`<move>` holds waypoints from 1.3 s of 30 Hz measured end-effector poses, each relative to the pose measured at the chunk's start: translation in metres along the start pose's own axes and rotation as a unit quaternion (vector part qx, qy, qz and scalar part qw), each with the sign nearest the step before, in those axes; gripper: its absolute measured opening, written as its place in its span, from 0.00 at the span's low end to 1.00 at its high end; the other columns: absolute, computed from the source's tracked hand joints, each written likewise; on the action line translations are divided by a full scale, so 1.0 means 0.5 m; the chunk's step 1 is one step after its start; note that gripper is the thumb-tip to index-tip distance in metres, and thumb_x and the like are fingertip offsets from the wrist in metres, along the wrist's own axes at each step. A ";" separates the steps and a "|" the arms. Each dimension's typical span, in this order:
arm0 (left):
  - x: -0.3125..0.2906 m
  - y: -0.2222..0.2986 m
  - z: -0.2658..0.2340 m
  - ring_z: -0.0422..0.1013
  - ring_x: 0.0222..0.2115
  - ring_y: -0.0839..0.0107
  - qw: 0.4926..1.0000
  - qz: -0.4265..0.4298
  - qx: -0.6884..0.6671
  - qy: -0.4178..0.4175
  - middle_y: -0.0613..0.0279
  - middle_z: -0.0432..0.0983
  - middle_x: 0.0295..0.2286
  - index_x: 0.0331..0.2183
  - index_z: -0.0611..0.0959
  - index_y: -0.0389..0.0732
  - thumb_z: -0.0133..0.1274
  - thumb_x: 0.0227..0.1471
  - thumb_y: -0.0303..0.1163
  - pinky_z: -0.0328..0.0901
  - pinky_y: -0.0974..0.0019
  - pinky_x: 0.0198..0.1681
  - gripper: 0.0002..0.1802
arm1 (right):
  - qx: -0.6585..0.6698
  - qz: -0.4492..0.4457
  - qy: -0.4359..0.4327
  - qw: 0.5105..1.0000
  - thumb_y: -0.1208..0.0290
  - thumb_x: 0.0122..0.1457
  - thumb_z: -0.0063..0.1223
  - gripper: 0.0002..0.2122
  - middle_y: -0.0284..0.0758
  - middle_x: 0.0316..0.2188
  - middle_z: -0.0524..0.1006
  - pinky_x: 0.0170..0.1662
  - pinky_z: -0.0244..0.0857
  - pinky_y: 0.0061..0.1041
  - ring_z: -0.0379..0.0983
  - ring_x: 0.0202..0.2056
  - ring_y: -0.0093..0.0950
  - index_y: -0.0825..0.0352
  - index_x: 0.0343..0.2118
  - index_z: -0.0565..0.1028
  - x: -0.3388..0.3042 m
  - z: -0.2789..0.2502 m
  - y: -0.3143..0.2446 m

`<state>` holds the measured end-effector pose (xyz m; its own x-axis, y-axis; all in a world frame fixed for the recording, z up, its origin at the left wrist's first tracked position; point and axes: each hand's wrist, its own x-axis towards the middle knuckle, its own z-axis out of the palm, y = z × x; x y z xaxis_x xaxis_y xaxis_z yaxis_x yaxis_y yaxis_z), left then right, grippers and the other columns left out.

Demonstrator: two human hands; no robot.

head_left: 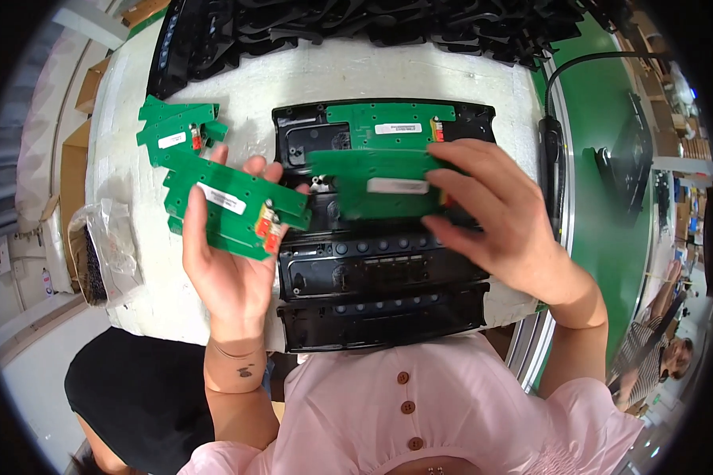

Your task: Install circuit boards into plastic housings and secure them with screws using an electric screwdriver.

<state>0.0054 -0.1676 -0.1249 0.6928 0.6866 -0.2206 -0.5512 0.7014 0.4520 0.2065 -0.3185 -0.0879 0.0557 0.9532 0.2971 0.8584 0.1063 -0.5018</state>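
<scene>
Panels (384, 326), black and glossy, are lying nearest the body, running crosswise. Left hand (236, 273) is cradling a stack of green boards (238, 184), thumb on top and fingers beneath, the stack slanting down to the right with its red-and-yellow connectors at that end. And the right hand (509, 215): its grip is closing around a blurred board (364, 204), pinching the right end, above the black parts; whether it is touching them, the view is not telling. Its long axis is running left to right, connector end pointing right. It is looking light, stiff and fragile, so bare edges are offering the safest hold. Beyond, a seated board (404, 115) is lying in a casing (305, 131), loose boards (166, 127) are resting leftward on the bench (150, 273), and dark mouldings (356, 24) are crowding the far side.
</scene>
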 end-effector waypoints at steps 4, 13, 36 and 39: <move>0.007 0.000 0.008 0.65 0.43 0.60 0.994 0.019 0.057 0.092 0.51 0.69 0.39 0.50 0.63 0.40 0.40 0.54 0.39 0.59 0.45 0.49 0.23 | -0.081 0.028 -0.048 0.995 0.76 0.34 0.60 0.18 0.42 0.39 0.69 0.42 0.64 0.32 0.66 0.41 0.39 0.72 0.32 0.71 -0.025 -0.002 -0.002; 0.011 -0.006 0.000 0.66 0.43 0.60 0.992 0.001 0.070 0.103 0.52 0.69 0.39 0.49 0.64 0.39 0.44 0.51 0.36 0.59 0.47 0.49 0.23 | -0.067 0.026 -0.046 0.996 0.78 0.35 0.60 0.16 0.42 0.40 0.70 0.41 0.64 0.33 0.66 0.42 0.41 0.73 0.31 0.71 -0.021 0.032 0.000; 0.011 -0.002 0.002 0.67 0.42 0.61 0.993 -0.029 0.053 0.099 0.52 0.70 0.38 0.47 0.66 0.39 0.43 0.52 0.35 0.59 0.48 0.49 0.21 | -0.096 0.042 -0.001 0.995 0.79 0.37 0.58 0.11 0.35 0.32 0.73 0.39 0.61 0.29 0.67 0.35 0.33 0.69 0.28 0.74 -0.047 0.033 0.024; 0.011 -0.003 0.001 0.66 0.42 0.61 0.994 -0.030 0.051 0.091 0.52 0.70 0.38 0.47 0.66 0.39 0.43 0.52 0.35 0.59 0.48 0.49 0.21 | -0.101 0.039 0.004 0.994 0.77 0.34 0.58 0.12 0.33 0.31 0.72 0.42 0.60 0.29 0.66 0.37 0.31 0.68 0.27 0.74 -0.053 0.036 0.030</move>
<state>0.0103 -0.1652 -0.1265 0.6225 0.6742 -0.3973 -0.4557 0.7251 0.5163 0.2087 -0.3369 -0.1177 0.1295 0.9537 0.2715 0.9363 -0.0275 -0.3500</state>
